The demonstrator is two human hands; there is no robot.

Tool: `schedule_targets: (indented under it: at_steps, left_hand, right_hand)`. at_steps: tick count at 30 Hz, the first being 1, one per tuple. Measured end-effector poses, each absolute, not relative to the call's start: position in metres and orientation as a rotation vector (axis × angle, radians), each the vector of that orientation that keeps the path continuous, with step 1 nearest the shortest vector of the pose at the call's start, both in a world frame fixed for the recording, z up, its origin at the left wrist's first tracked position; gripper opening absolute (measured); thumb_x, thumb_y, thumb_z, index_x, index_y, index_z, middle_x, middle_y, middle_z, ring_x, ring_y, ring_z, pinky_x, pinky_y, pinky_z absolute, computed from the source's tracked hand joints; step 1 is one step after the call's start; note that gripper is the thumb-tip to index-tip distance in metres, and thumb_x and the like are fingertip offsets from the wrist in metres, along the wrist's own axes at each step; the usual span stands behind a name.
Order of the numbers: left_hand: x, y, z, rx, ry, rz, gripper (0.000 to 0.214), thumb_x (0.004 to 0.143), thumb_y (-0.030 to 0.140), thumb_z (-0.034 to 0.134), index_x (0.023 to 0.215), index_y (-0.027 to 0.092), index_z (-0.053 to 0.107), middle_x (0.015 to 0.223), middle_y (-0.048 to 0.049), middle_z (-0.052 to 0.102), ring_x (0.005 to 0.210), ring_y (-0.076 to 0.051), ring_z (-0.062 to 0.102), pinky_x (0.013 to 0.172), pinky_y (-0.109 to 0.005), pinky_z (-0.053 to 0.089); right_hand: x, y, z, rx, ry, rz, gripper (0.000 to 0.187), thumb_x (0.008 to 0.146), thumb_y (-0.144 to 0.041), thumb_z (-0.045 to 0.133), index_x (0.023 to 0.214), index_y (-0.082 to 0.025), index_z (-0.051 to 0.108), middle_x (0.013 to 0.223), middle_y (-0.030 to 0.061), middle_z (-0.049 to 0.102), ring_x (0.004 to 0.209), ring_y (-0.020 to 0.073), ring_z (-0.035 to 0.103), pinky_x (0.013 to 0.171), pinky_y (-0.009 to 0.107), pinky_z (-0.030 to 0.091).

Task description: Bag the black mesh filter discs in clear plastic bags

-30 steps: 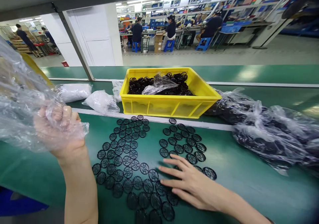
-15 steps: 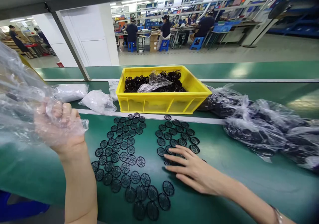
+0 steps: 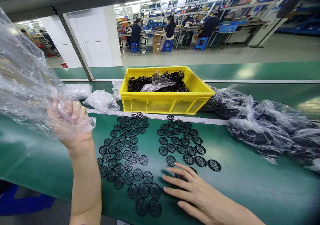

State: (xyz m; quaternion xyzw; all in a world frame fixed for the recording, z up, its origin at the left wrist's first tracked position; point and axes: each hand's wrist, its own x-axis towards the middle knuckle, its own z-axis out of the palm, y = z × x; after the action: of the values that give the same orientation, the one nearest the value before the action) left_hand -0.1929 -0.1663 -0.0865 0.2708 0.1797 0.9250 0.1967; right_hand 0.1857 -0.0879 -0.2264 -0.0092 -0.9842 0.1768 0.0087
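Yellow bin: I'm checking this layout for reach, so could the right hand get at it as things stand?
Probably yes: the right hand is spread open, and only flat black discs seem to lie between it and the open-topped yellow bin.

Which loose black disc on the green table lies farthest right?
The black disc beyond the right hand, at its row's right end; the others lie further left.

No lettering, brand, number or sign can be read: none on the bag (image 3: 22, 75), the discs (image 3: 188, 159), the bin (image 3: 160, 104) or the small, distant cartons (image 3: 156, 44).
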Motion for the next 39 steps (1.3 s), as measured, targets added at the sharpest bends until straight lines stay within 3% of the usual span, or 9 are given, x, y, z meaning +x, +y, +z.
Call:
schedule_targets:
  at_steps: [4, 11, 16, 20, 25, 29, 33, 39]
  left_hand:
    - [-0.194, -0.17, -0.084, 0.718, 0.493, 2.618, 0.027, 0.083, 0.024, 0.057, 0.065, 0.019, 0.038, 0.049, 0.0082, 0.037, 0.037, -0.005, 0.021, 0.032, -0.017, 0.014]
    - [-0.199, -0.179, -0.08, 0.726, 0.572, 2.661, 0.023, 0.081, 0.023, 0.059, 0.066, 0.018, 0.042, 0.051, 0.0094, 0.029, 0.038, -0.004, 0.02, 0.033, -0.019, 0.014]
    - [-0.203, -0.181, -0.08, 0.743, 0.509, 2.665, 0.028, 0.081, 0.024, 0.06, 0.063, 0.019, 0.039, 0.05, 0.0098, 0.028, 0.036, -0.003, 0.021, 0.031, -0.019, 0.015]
    - [-0.213, -0.187, -0.082, 0.793, 0.46, 2.657, 0.031, 0.079, 0.026, 0.064, 0.063, 0.019, 0.039, 0.048, 0.0104, 0.031, 0.035, -0.002, 0.023, 0.03, -0.017, 0.018]
    - [-0.224, -0.192, -0.086, 0.881, 0.428, 2.647, 0.02, 0.078, 0.027, 0.065, 0.073, 0.018, 0.049, 0.048, 0.0108, 0.035, 0.035, -0.002, 0.021, 0.031, -0.016, 0.017]
    - [-0.217, -0.195, -0.085, 0.944, 0.464, 2.625, 0.024, 0.072, 0.024, 0.073, 0.086, 0.016, 0.056, 0.052, 0.0115, 0.034, 0.039, -0.003, 0.025, 0.034, -0.018, 0.019]
    - [-0.21, -0.198, -0.083, 0.947, 0.471, 2.646, 0.019, 0.075, 0.025, 0.071, 0.081, 0.017, 0.054, 0.052, 0.0112, 0.034, 0.038, -0.003, 0.024, 0.033, -0.018, 0.019]
    - [-0.213, -0.196, -0.083, 0.886, 0.347, 2.636, 0.01, 0.085, 0.024, 0.059, 0.08, 0.016, 0.055, 0.049, 0.0094, 0.04, 0.037, -0.004, 0.024, 0.031, -0.017, 0.021]
  right_hand:
    - [0.154, -0.092, -0.226, 0.159, -3.058, 0.598, 0.051, 0.101, -0.03, 0.05, 0.151, -0.037, 0.04, 0.151, -0.0034, 0.05, 0.147, 0.0242, 0.034, 0.123, 0.053, 0.026]
    - [0.178, -0.062, -0.227, -0.019, -3.026, 0.387, 0.041, 0.1, -0.029, 0.054, 0.14, -0.034, 0.057, 0.139, -0.0015, 0.062, 0.138, 0.024, 0.047, 0.121, 0.049, 0.032]
    - [0.126, -0.084, -0.241, 0.017, -3.02, 0.258, 0.047, 0.101, -0.041, 0.05, 0.148, -0.036, 0.046, 0.153, 0.005, 0.047, 0.142, 0.0297, 0.039, 0.116, 0.059, 0.032]
    - [0.113, -0.094, -0.259, 0.0, -2.963, 0.207, 0.047, 0.099, -0.047, 0.052, 0.145, -0.035, 0.05, 0.153, 0.0085, 0.047, 0.142, 0.0319, 0.04, 0.116, 0.059, 0.032]
    - [0.152, -0.081, -0.249, -0.104, -2.917, 0.121, 0.044, 0.099, -0.041, 0.056, 0.142, -0.033, 0.055, 0.145, 0.0059, 0.057, 0.138, 0.0304, 0.045, 0.117, 0.057, 0.031]
    - [0.156, -0.101, -0.24, 0.165, -2.977, 0.263, 0.05, 0.099, -0.039, 0.055, 0.148, -0.036, 0.045, 0.151, -0.0014, 0.05, 0.141, 0.0246, 0.043, 0.121, 0.049, 0.03]
    - [0.138, -0.129, -0.264, 0.117, -2.936, 0.255, 0.054, 0.101, -0.037, 0.051, 0.153, -0.031, 0.037, 0.149, -0.0002, 0.052, 0.14, 0.0231, 0.043, 0.121, 0.047, 0.029]
    - [0.168, -0.117, -0.288, -0.033, -2.822, -0.077, 0.047, 0.097, -0.04, 0.057, 0.143, -0.031, 0.053, 0.144, 0.0004, 0.058, 0.133, 0.0269, 0.05, 0.118, 0.05, 0.031]
